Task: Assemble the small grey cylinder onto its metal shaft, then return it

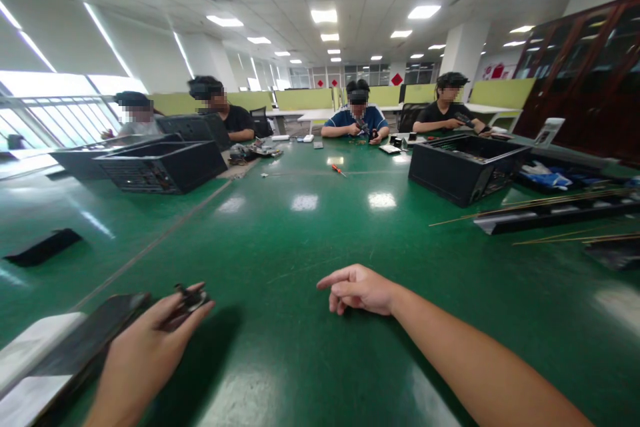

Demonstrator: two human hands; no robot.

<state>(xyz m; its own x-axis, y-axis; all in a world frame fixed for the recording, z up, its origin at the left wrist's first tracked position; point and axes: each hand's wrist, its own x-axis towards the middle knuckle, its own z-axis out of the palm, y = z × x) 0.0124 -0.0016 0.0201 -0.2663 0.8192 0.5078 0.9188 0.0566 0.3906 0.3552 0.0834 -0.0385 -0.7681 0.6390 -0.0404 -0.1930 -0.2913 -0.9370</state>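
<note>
My left hand (150, 343) is closed, with a small black and metallic part (193, 297) gripped between thumb and fingers above the table. The exact kind of this part is too blurred to name. Under and left of that hand lies a long dark flat panel (95, 330), with white sheets (37, 343) beside it. My right hand (357, 290) rests low over the green tabletop (280, 247), its index finger stretched out to the left and the other fingers loosely bent. Nothing shows in its fingers.
Black computer cases (445, 173) stand at right and left (165, 163). An orange screwdriver (339, 170) lies mid-table. Thin rods (540, 202) lie over a dark tray (555, 213) at right. A black piece (44, 247) sits far left. Several people work across the table.
</note>
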